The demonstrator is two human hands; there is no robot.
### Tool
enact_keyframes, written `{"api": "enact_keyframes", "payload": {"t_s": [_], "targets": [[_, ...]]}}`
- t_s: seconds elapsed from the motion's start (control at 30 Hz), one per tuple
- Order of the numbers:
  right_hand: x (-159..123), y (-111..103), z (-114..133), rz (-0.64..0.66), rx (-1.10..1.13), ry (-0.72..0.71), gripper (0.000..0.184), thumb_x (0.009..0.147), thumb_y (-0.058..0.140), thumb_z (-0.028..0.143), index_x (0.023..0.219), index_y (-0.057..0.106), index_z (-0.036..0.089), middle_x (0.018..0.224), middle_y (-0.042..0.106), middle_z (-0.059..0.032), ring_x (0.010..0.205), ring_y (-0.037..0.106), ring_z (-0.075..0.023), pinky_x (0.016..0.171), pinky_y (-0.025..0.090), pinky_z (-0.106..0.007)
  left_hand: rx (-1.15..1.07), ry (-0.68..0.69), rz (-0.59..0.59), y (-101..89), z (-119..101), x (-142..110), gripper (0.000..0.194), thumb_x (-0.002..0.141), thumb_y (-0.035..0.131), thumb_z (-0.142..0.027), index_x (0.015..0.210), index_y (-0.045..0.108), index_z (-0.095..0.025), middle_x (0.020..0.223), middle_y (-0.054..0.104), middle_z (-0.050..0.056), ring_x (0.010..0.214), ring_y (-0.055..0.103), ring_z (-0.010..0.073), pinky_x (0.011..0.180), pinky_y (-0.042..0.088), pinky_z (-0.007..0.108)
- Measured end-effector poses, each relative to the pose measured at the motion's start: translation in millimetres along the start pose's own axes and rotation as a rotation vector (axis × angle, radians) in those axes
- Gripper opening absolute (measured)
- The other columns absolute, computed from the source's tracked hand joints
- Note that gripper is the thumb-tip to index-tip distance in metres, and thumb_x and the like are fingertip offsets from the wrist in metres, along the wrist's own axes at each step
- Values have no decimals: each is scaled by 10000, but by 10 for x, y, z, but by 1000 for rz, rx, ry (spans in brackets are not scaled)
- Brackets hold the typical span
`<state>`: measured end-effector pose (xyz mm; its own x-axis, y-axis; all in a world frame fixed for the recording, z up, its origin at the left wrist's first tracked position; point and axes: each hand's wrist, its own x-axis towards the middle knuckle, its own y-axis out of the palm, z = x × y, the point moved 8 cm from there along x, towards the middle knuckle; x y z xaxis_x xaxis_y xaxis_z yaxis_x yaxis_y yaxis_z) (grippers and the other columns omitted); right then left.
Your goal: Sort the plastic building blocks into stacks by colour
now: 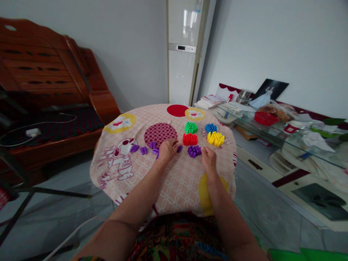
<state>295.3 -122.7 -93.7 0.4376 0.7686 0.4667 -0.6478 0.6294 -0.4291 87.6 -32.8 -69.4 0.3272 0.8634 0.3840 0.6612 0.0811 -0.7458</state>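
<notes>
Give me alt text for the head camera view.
Two bare hands, left and right, work among purple pieces on a patterned tablecloth; the right touches a purple cluster. Behind it stand red, green, blue and yellow clusters.

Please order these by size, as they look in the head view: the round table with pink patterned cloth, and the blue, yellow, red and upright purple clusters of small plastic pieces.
1. Round table
2. Yellow cluster
3. Red cluster and upright purple cluster: too alike to rank
4. Blue cluster
</notes>
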Motion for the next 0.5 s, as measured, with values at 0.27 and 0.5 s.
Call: {"api": "enact_keyframes", "payload": {"t_s": [0.27, 0.5], "targets": [[-4, -3, 4, -1, -17, -6, 393, 884, 401, 457, 577, 396, 212, 537, 390, 43, 569, 373, -120, 567, 235, -276, 89, 119, 143, 228, -72, -8, 267, 821, 556, -133, 1008, 742, -180, 980, 742, 84, 917, 666, 196, 865, 483, 272], [-8, 0, -7, 9, 0, 5, 392, 893, 404, 452, 586, 404, 208, 539, 371, 50, 569, 370, -116, 567, 237, -272, -80, 222, 96, 101, -229, -44, 256, 733, 552, -77, 917, 718, -145, 872, 729, 62, 754, 640, 160, 744, 487, 251]]}}
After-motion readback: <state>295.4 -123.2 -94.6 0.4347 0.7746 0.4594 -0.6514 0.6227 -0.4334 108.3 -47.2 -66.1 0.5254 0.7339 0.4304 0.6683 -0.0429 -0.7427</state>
